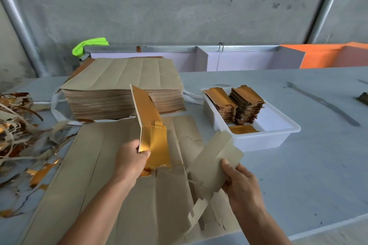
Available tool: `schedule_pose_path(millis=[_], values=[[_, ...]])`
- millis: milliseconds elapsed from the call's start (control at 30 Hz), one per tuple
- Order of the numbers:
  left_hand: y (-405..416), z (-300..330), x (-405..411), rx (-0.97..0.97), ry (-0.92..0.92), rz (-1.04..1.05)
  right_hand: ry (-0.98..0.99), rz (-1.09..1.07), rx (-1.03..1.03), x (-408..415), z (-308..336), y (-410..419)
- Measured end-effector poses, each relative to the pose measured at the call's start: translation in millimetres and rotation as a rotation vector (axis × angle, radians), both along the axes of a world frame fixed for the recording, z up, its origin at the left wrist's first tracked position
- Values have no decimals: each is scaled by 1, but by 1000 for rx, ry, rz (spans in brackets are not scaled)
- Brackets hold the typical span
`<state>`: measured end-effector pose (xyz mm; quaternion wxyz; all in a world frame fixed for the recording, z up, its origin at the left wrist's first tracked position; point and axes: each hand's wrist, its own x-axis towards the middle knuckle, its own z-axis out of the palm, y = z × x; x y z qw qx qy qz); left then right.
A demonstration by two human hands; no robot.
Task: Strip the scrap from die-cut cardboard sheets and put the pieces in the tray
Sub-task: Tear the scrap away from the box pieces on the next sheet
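A die-cut cardboard sheet [111, 175], brown side up, lies on the table in front of me, torn along its cuts at the right. My left hand [130, 160] grips a piece [146, 113] lifted upright from the sheet, its gold foil side showing. My right hand [242, 185] holds a separated brown piece [217, 158] tilted above the sheet's right part. The white plastic tray [278, 127] stands to the right and holds two stacks of stripped pieces [241, 103] plus one gold piece [243, 129] lying flat.
A thick stack of uncut sheets [127, 87] sits behind the working sheet. Scrap strips, brown and gold [20, 131], are heaped at the left edge of the table. A dark smear [326, 105] marks the grey table at the right.
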<state>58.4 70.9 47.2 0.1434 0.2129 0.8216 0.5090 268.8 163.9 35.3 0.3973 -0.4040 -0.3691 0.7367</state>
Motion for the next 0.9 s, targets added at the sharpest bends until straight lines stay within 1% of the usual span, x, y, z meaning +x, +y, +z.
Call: schedule_pose_path(millis=[100,167,233,267,333,400,500,567,633,700,833,900], values=[[-6,-2,-3,3,1,-38,5,-36,51,-2,3,5],[-11,-3,-7,-1,22,-39,-12,-116,99,-2,8,9],[-14,-4,-10,-7,33,-37,-68,-182,223,0,14,14],[-14,-4,-11,1,24,-48,-128,-183,308,0,17,16],[-13,-2,-11,31,-9,-81,-314,-125,494,-3,23,19],[-9,3,-6,110,-55,-106,-503,-53,697,-14,30,21],[-4,8,7,230,-99,-144,-744,0,1008,-41,43,22],[-2,10,15,285,-172,-156,-873,36,1139,-58,48,20],[0,9,21,308,-260,-189,-923,103,1186,-73,50,17],[2,6,25,304,-303,-222,-949,171,1179,-84,49,14],[4,6,33,326,-235,-195,-980,189,1162,-90,38,7],[5,7,38,360,-256,-205,-966,240,1106,-92,36,4]])
